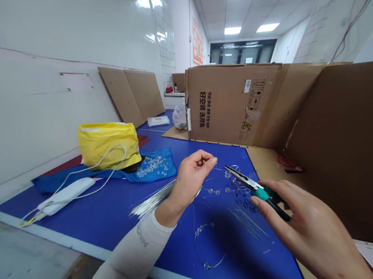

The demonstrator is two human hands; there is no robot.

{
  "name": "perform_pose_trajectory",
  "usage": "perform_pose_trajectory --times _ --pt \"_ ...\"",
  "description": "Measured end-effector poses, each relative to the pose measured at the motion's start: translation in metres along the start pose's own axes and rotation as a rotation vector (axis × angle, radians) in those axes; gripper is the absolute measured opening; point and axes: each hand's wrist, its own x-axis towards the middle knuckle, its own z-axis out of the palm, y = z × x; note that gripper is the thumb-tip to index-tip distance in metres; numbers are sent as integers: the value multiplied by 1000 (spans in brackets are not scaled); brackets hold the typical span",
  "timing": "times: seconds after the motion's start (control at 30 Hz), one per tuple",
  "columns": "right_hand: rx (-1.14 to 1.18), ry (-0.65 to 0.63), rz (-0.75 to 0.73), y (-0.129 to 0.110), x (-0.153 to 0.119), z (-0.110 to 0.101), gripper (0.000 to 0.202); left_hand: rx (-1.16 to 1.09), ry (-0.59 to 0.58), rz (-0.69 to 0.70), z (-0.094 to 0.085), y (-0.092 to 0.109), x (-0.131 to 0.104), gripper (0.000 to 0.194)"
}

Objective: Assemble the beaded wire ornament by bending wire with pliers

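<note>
My left hand (188, 186) is closed at the fingertips, thumb and forefinger pinching a thin wire (217, 169); a short end pokes out on the side toward my right hand (308, 216). That hand grips the pliers (251, 187) by the handles, nose aimed at my left fingertips but apart from them. Whether the jaws meet at the tip, I cannot tell.

Materials: straight silvery wires (153, 199) bundled beside and partly behind my left wrist. Farther left, a wrinkled blue cloth (170, 158) bearing clear, glossy, rounded beads (152, 166); past those, a creased yellow bag (108, 142). Smooth blue tabletop (115, 214) under both hands. Beyond them, a flat-sided brown cardboard box (224, 112).

Nearer to me, between my hands: a bead strand (207, 265), clear beads spaced along a curved wire. Loose straight wires (247, 223) lie below my right fingers.

Pliers: slim, tapering metal nose; green-and-black handles. Pinched wire: very fine, mostly hidden by my fingers.
</note>
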Motion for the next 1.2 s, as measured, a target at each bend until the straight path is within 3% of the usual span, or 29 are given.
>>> perform_pose_trajectory --times 0.17,0.37,0.6,0.97,1.2 --pt "-29 30 -22 -5 -1 5 46 -86 33 -42 1 2 2 25" --pt "-20 35 -26 -4 2 11 45 -250 -6 -124 -1 4 7 29" --pt "66 -1 17 -7 6 15 42 -337 1 -92 1 4 4 30" --pt "443 -107 240 0 12 25 48 -383 -16 -18 0 5 3 21" --pt "933 -207 325 -5 21 33 46 -119 -35 163 1 -3 -2 11"
